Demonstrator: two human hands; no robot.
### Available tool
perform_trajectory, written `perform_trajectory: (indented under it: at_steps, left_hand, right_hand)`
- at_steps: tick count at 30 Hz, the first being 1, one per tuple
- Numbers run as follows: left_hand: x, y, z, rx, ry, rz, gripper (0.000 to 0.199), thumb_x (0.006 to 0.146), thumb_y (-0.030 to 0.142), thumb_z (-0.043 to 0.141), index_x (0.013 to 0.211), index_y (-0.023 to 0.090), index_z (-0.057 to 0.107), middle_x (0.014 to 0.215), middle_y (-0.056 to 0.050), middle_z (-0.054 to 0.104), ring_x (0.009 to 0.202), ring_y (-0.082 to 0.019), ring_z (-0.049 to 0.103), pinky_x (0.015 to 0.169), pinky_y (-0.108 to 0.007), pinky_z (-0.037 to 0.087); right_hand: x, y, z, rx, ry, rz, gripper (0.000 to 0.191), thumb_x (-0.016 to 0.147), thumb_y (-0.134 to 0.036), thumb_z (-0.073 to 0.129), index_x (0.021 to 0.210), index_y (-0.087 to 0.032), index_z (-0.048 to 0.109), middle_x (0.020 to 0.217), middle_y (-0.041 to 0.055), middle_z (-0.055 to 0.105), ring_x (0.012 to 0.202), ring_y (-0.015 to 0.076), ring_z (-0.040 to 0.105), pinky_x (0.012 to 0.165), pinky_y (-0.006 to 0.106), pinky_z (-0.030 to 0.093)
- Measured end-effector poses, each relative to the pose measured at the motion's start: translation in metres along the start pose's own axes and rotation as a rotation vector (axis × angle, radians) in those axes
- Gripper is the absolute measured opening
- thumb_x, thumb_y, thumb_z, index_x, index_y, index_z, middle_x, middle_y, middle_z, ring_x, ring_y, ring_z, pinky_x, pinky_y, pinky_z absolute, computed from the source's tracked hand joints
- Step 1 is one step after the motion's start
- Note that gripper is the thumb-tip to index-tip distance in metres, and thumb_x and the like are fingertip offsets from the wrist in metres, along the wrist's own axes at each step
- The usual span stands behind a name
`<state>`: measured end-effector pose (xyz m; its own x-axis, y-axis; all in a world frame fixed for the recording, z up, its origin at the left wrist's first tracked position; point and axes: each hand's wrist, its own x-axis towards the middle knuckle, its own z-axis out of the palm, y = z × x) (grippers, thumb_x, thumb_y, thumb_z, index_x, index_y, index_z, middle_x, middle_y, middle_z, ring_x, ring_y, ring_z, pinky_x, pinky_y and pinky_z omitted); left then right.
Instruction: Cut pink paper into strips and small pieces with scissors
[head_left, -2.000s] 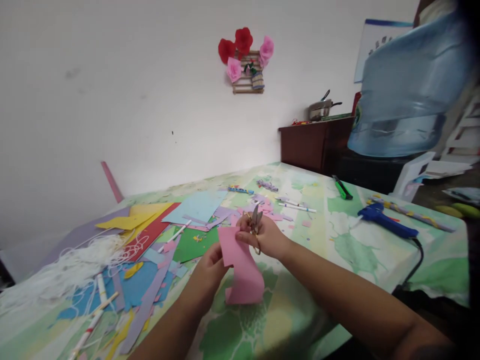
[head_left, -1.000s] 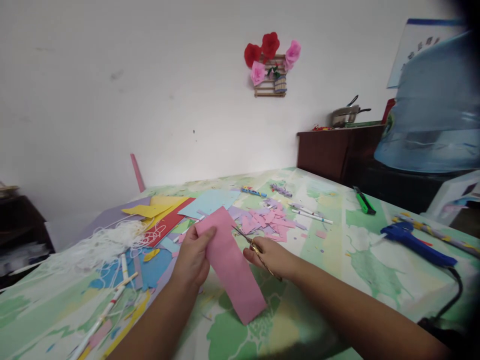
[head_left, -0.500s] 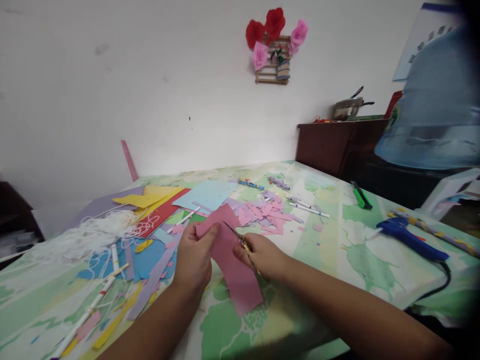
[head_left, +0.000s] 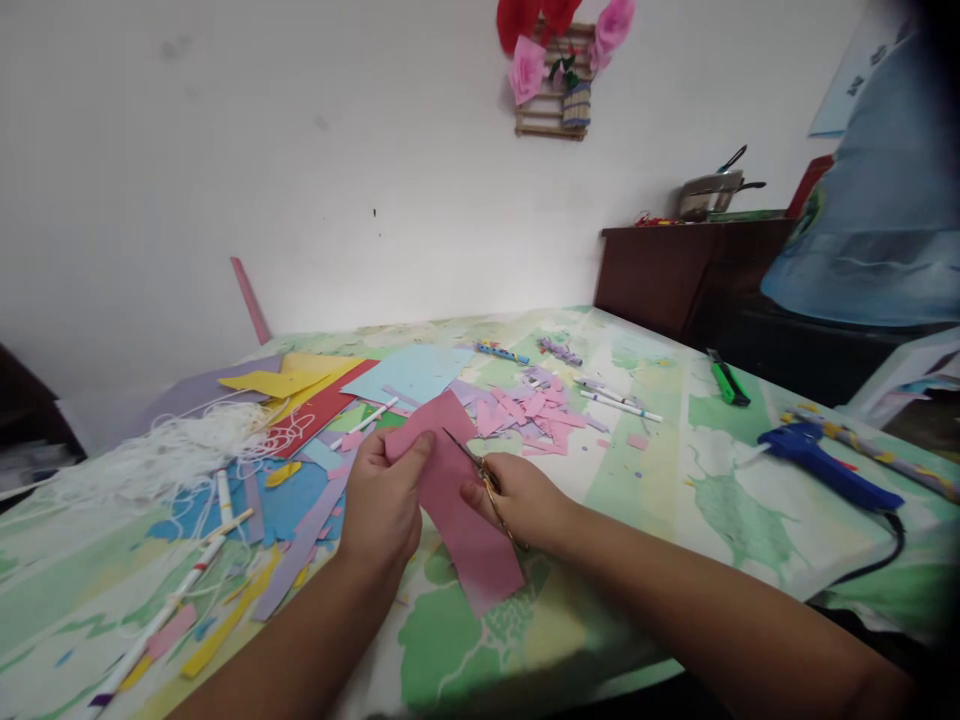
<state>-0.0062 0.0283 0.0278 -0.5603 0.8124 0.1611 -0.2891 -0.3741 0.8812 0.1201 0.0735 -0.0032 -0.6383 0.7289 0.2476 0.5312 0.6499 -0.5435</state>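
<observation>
My left hand (head_left: 384, 500) pinches the upper left edge of a long pink paper strip (head_left: 472, 540) between thumb and fingers. The strip hangs down over the patterned tablecloth. My right hand (head_left: 525, 500) is closed round the handles of small gold scissors (head_left: 486, 478). Their dark blades lie over the upper part of the pink strip, pointing up and left toward my left thumb. Beyond my right hand is a pile of cut pink and lilac paper pieces (head_left: 532, 408).
White string (head_left: 187, 455), coloured paper sheets (head_left: 412, 375) and rolled paper sticks (head_left: 199, 570) cover the left side. To the right lie a green cutter (head_left: 727, 382) and a blue glue gun (head_left: 825, 468) with its cable. A water bottle (head_left: 877, 220) stands behind.
The camera view has tipped down slightly, so the wall decoration sits higher in the picture. Both hands keep their hold on the paper and scissors, with little change between them.
</observation>
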Motion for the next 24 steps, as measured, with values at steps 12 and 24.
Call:
perform_trajectory:
  at_steps: [12, 24]
  left_hand:
    - [-0.0007, -0.0016, 0.0012, 0.0, -0.006, 0.009, 0.02, 0.057, 0.021, 0.061, 0.07, 0.016, 0.046, 0.061, 0.003, 0.056, 0.053, -0.01, 0.053, 0.052, -0.024, 0.043]
    - [0.0005, -0.0011, 0.0023, -0.012, 0.009, -0.018, 0.02, 0.055, 0.02, 0.062, 0.068, 0.016, 0.046, 0.056, 0.004, 0.055, 0.05, -0.009, 0.053, 0.049, -0.022, 0.042]
  right_hand:
    - [0.0002, -0.0015, -0.0006, -0.012, 0.029, 0.083, 0.04, 0.071, -0.054, 0.033, 0.063, -0.017, 0.042, 0.056, -0.002, 0.042, 0.049, 0.0079, 0.033, 0.044, 0.021, 0.019]
    - [0.0012, 0.0009, 0.004, -0.023, 0.072, 0.069, 0.039, 0.069, -0.054, 0.037, 0.061, -0.017, 0.044, 0.053, -0.0025, 0.041, 0.047, 0.0078, 0.032, 0.043, 0.02, 0.019]
